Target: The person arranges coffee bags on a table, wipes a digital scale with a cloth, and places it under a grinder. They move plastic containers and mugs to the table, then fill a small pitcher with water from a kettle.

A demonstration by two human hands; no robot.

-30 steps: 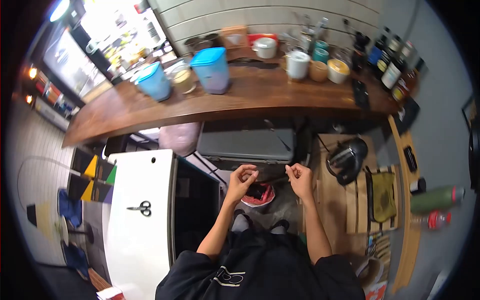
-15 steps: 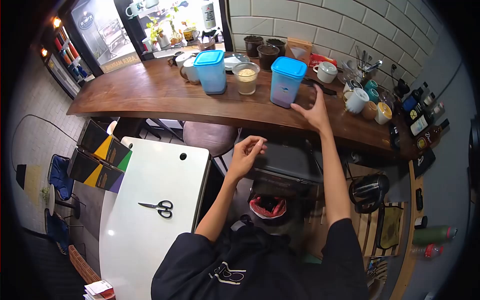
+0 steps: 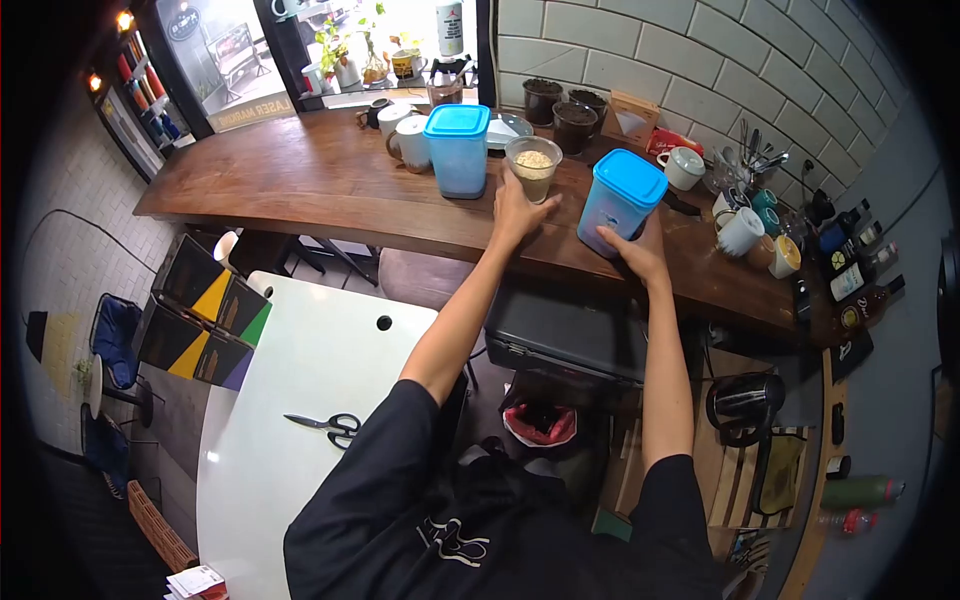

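Wooden counter (image 3: 315, 185): lined with containers.
Held tub (image 3: 615, 207): blue-lidded; grasped by the right hand (image 3: 642, 250) at the counter's front; contents not made out.
Standing tub (image 3: 459, 157): blue-lidded; contents not made out.
Glass (image 3: 533, 170): pale grains contained; clasped low by the left hand (image 3: 520, 213), between both tubs.
Three cups (image 3: 575, 130): filled with dark, soil-like matter.
Window lettering (image 3: 250, 114): "LASER" read.
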